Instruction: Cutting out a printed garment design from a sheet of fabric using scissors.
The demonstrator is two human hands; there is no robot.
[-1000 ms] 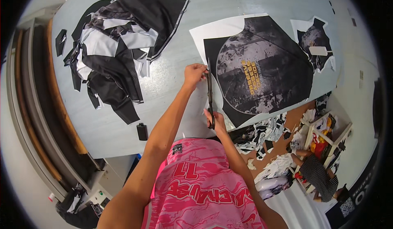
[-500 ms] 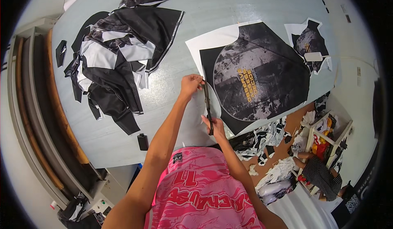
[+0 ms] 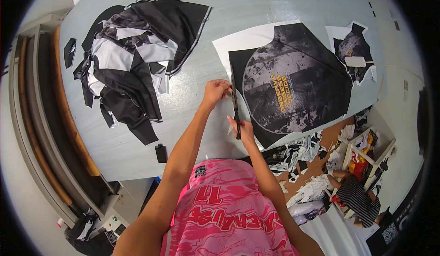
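Observation:
My right hand (image 3: 243,129) is closed around the handles of long black scissors (image 3: 236,106). Their blades lie along the left edge of a large dark printed fabric panel (image 3: 293,86), which has a curved border and yellow lettering. Beside the blades, my left hand (image 3: 217,92) has its fingers pinched at the panel's white margin (image 3: 223,50); the fingertips partly hide what they grip. A strip of that white margin hangs down between my hands, left of the scissors.
A heap of black, grey and white fabric pieces (image 3: 133,59) covers the table's left side. Near the front edge lies a small black case (image 3: 161,153). A smaller printed piece (image 3: 353,50) sits far right. Another person (image 3: 357,198) is low at right, among scraps and shelves.
The scissors and my right hand have moved a little farther forward along the panel's left edge. My left hand stays by the blades. The whole view has shifted slightly.

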